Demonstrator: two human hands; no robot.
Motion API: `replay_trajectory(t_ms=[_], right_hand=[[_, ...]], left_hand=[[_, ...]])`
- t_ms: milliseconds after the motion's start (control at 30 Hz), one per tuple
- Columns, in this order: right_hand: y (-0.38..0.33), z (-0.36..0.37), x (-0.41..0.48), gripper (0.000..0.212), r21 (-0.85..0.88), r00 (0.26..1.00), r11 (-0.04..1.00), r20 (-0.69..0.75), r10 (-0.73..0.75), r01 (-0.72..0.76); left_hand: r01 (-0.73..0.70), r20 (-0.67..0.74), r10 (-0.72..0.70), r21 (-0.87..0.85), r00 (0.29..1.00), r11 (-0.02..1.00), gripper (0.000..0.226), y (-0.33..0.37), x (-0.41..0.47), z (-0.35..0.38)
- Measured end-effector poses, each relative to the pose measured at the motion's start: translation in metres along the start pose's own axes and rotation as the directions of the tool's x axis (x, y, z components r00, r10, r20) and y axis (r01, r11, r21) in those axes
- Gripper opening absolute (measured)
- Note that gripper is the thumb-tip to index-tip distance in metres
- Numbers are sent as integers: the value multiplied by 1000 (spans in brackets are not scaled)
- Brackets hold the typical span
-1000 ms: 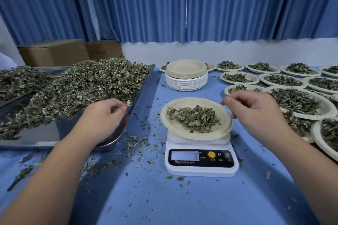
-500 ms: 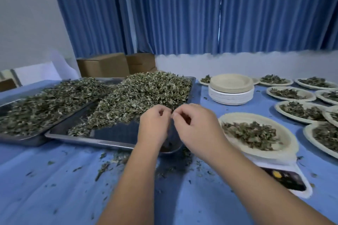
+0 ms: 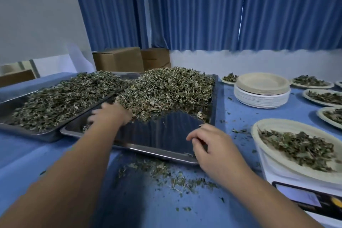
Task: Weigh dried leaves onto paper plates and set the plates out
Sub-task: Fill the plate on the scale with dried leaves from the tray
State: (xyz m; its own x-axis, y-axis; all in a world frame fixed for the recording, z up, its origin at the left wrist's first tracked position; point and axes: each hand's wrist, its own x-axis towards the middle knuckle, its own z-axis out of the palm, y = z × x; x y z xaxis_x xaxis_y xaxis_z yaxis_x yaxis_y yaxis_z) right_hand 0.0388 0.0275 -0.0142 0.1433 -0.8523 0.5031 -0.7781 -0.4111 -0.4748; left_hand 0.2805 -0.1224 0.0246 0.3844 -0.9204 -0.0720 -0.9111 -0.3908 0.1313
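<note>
Head view puts my left hand (image 3: 111, 114) at the near edge of the heap of dried leaves (image 3: 166, 90), which fills the far half of a steel tray (image 3: 166, 135). The hand is smeared by motion, so I cannot tell whether its fingers have closed on any leaves. My right hand (image 3: 216, 150) sits over the tray's near right corner, fingers loosely curled, with nothing in them that I can make out. Between the two hands lies the bare, mirror-dark metal of the tray. Left of my left hand a second tray (image 3: 27, 132) carries its own spread of leaves. Right of my right hand a paper plate (image 3: 277, 124) with a small portion of leaves rests on a white scale (image 3: 273, 172), its display partly cut off by the frame edge. Beyond that hand stands a stack of empty plates (image 3: 262, 85), with filled plates (image 3: 314, 87) set out further right. Loose crumbs (image 3: 157, 168) are scattered on the blue counter (image 3: 166, 209) just below my right hand.
</note>
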Motion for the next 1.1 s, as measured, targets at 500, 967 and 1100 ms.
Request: replay_trajectory(t_ms=[500,967,1100], right_hand=[[5,3,0,23,-8,999,1000,28,-21,21],[4,-1,-2,23,29,999,999,21,-25,25],[2,-4,-4,21,40,999,999,-42,-33,35]], left_hand=[[-421,-37,419,-79,907,904,62,28,-4,-10],[-574,35,582,-126,812,809,60,19,-57,-2],[-549,-8,553,-135,833,825,45,12,-84,16]])
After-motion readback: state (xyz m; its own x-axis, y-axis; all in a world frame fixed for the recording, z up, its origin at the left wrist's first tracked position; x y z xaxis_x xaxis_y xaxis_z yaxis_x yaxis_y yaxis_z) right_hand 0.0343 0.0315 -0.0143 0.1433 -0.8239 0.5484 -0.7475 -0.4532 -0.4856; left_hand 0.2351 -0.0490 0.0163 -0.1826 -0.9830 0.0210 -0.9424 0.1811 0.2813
